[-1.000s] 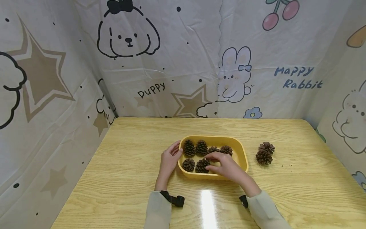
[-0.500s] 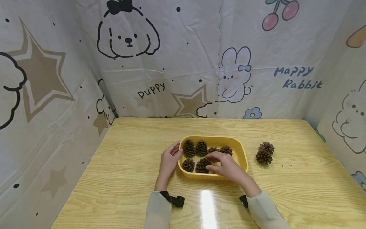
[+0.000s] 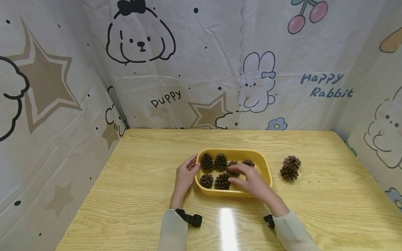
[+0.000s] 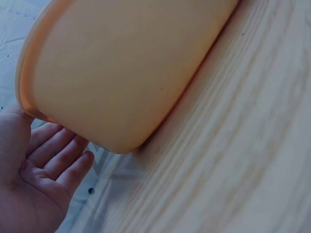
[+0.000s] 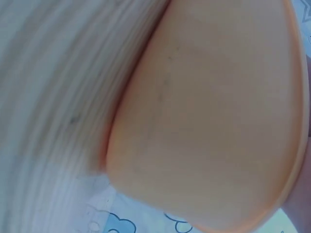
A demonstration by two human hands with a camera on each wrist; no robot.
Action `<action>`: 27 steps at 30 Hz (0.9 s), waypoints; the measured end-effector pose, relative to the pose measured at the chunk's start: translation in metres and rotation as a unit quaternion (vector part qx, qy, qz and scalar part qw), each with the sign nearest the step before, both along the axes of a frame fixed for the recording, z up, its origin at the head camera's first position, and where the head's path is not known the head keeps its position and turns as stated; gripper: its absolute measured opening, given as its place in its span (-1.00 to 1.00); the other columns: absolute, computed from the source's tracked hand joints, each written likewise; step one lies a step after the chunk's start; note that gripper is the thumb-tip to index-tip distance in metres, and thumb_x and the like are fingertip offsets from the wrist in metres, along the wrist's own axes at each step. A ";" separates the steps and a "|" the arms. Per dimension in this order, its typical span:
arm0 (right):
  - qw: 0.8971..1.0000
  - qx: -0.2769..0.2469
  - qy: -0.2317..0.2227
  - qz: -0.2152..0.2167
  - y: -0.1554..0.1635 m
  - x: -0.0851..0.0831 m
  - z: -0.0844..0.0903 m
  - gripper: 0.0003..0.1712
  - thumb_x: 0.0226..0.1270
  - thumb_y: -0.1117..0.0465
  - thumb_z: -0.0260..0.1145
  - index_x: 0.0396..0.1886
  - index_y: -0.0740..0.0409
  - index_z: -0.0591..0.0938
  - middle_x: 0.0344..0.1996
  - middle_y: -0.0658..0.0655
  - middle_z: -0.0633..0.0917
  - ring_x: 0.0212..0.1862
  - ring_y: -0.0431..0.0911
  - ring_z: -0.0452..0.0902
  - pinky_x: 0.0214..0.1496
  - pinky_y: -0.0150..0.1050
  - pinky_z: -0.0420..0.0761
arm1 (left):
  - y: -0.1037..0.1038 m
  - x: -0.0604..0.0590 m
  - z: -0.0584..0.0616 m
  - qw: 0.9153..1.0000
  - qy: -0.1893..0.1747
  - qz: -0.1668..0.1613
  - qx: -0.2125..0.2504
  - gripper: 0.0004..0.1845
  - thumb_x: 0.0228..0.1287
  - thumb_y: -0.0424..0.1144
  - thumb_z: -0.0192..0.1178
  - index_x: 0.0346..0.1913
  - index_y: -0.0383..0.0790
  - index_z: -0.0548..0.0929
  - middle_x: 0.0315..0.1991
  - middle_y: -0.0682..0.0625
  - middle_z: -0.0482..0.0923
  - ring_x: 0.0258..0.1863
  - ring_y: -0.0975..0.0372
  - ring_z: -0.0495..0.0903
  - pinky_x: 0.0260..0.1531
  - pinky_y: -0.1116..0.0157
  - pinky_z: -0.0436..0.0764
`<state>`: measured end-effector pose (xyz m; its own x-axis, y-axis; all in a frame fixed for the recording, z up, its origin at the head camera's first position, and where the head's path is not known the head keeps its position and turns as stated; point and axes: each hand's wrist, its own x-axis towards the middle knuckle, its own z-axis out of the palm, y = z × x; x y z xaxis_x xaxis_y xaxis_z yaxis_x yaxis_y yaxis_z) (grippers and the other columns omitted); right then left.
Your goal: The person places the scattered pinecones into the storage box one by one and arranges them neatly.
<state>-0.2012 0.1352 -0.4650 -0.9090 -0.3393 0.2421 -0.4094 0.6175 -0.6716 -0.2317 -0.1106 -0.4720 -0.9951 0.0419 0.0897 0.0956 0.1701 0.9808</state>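
In the head view a yellow plastic tray (image 3: 265, 170) holds several brown pine cones. My left hand (image 3: 186, 175) holds the tray's left end, thumb at the rim and fingers along the outer wall; the left wrist view shows this hand (image 4: 43, 170) against the tray's outside (image 4: 121, 63). Over the tray's inside, my right hand (image 3: 252, 181) has thumb and fingers spread just right of the front pine cone (image 3: 222, 181). Another front cone (image 3: 206, 181) lies left of it. The right hand partly covers a back-row cone (image 3: 248, 162). The tray's wall (image 5: 209, 111) mostly hides its fingers in the right wrist view.
Two pine cones (image 3: 289, 172) lie together on the wooden table (image 3: 150, 150), right of the tray. Small dark crumbs are near them. A printed cloth (image 3: 204, 69) hangs behind the table and at both sides.
My right hand has drawn slightly right, away from the front pine cone, and its fingers have parted from it. That cone shifted very little. The left hand stays on the tray.
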 end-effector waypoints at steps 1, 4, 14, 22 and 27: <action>1.000 -0.004 0.008 -0.005 0.001 0.000 0.000 -0.52 0.20 0.17 0.43 0.10 0.26 0.63 0.01 0.19 0.72 0.01 0.09 0.66 0.12 0.03 0.71 | 0.000 0.000 0.000 1.000 0.001 0.000 -0.001 -0.54 0.37 -0.37 0.18 0.30 -0.37 0.49 0.22 -0.32 0.54 0.23 -0.08 0.56 0.23 0.17 0.62; 0.999 -0.015 0.033 -0.021 0.006 0.001 0.001 -0.52 0.16 0.22 0.46 0.08 0.27 0.63 -0.01 0.20 0.72 0.01 0.10 0.67 0.11 0.01 0.71 | -0.001 0.000 0.000 1.000 -0.001 -0.001 -0.002 -0.53 0.37 -0.36 0.18 0.31 -0.36 0.49 0.22 -0.32 0.54 0.23 -0.08 0.56 0.23 0.18 0.62; 0.990 -0.024 0.121 -0.067 0.029 0.003 -0.003 -0.56 0.12 0.30 0.48 0.03 0.25 0.65 -0.08 0.19 0.75 -0.04 0.11 0.68 0.02 0.04 0.73 | -0.001 0.000 0.001 1.000 0.000 -0.004 0.002 -0.53 0.37 -0.36 0.18 0.32 -0.37 0.47 0.23 -0.33 0.53 0.24 -0.09 0.55 0.24 0.17 0.61; 0.985 -0.027 0.135 -0.103 0.048 0.006 -0.002 -0.54 0.09 0.34 0.49 0.04 0.26 0.65 -0.05 0.19 0.74 -0.01 0.10 0.67 0.10 -0.26 0.71 | -0.001 0.000 0.000 1.000 0.000 -0.001 0.003 -0.53 0.36 -0.36 0.18 0.31 -0.37 0.48 0.22 -0.33 0.54 0.23 -0.08 0.55 0.24 0.20 0.61; 0.977 -0.039 0.170 -0.125 0.062 0.007 -0.002 -0.53 0.00 0.43 0.50 0.00 0.34 0.66 -0.10 0.25 0.74 -0.07 0.11 0.66 0.09 -0.75 0.52 | 0.000 0.000 0.000 1.000 0.002 0.002 0.004 -0.53 0.36 -0.36 0.19 0.30 -0.37 0.49 0.22 -0.33 0.54 0.22 -0.08 0.56 0.24 0.20 0.61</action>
<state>-0.1942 0.1969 -0.4665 -0.8234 -0.0861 0.5609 -0.4603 0.6795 -0.5714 -0.2315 -0.1111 -0.4720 -0.9949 0.0378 0.0937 0.0987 0.1631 0.9817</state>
